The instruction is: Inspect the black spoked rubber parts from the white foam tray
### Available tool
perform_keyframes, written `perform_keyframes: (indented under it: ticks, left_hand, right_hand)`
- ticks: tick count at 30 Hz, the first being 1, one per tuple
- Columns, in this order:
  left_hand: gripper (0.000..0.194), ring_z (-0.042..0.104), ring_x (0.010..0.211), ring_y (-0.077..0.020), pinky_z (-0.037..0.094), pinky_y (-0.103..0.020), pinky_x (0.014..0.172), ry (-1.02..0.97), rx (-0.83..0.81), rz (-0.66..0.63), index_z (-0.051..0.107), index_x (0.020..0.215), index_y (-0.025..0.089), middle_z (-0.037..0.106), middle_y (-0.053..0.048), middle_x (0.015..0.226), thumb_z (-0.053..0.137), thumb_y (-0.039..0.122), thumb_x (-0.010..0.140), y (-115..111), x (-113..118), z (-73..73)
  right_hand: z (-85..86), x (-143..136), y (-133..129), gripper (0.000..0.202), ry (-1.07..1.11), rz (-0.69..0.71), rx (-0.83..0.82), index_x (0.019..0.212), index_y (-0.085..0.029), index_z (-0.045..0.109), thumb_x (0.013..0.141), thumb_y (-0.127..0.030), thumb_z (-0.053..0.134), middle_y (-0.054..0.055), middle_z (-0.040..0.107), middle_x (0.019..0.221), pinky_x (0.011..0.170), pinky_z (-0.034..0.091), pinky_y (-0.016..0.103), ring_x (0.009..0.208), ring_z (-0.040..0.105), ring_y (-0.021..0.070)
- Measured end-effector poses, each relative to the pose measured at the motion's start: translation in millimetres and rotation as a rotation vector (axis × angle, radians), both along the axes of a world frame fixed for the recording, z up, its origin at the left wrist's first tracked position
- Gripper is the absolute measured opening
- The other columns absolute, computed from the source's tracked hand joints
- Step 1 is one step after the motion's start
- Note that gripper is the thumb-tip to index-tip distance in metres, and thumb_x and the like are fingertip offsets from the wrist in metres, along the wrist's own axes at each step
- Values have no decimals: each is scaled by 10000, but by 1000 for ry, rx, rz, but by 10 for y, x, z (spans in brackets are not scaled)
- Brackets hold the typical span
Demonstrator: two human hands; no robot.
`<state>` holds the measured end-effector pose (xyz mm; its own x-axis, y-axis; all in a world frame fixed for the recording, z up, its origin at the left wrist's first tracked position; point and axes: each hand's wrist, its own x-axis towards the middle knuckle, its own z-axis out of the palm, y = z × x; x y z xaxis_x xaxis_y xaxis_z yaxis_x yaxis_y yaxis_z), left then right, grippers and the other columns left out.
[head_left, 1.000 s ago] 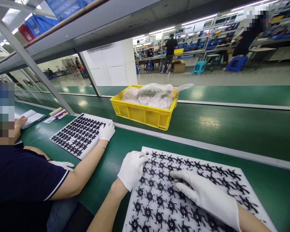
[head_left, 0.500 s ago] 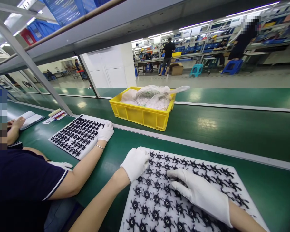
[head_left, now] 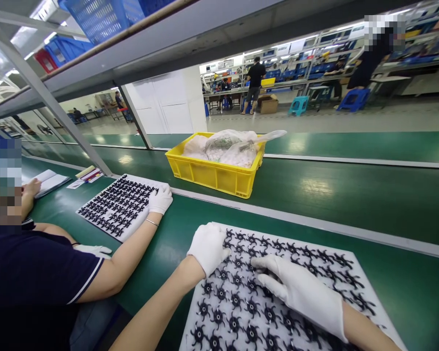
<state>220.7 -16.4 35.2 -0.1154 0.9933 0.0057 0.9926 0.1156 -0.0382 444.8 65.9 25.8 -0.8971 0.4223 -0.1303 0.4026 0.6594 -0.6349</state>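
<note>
A white board (head_left: 366, 278) carries rows of small black fan wheels (head_left: 252, 306) with curved blades. At its far left corner is my left hand (head_left: 208, 248) in a white glove, fingers curled and thumb by the outer wheels; what the fingers hold, if anything, is hidden. Over the middle of the board lies my right hand (head_left: 300, 290), also gloved. Its thumb and forefinger are apart, with the fingertips close to the wheels. Whether they touch one I cannot tell. Several wheels are hidden beneath this hand.
To the left, a co-worker's gloved hand (head_left: 160, 199) rests on a second board (head_left: 133, 228) of black wheels. Ahead stands a yellow crate (head_left: 212, 174) with plastic bags (head_left: 237, 146). A metal shelf (head_left: 149, 53) spans overhead. An open notebook (head_left: 51, 183) lies far left.
My left hand has shifted slightly right, and its thumb now shows lower over the wheels. The right hand has hardly moved.
</note>
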Motion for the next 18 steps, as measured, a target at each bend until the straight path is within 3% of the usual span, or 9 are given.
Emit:
perform_keyframes:
  ticks: [9,18]
  left_hand:
    - [317,581,837,-296,468,-388,727,20,-26,-12,683,794,102,626,-148,848,627,406,723,106,60,164]
    - [358,607,774,-271,468,-329,661,-62,-30,-10,719,734,152,654,-120,779,640,495,669,123,-60,166]
  right_hand:
    - [-66,-10,10,449,29,0,32,1249,-250,580,954,-532,392,43,591,1249,1002,449,384,1129,555,258]
    - [-46,-62,37,531,56,8,-11,1211,-239,609,906,-605,372,66,608,1220,1014,447,425,1133,551,308]
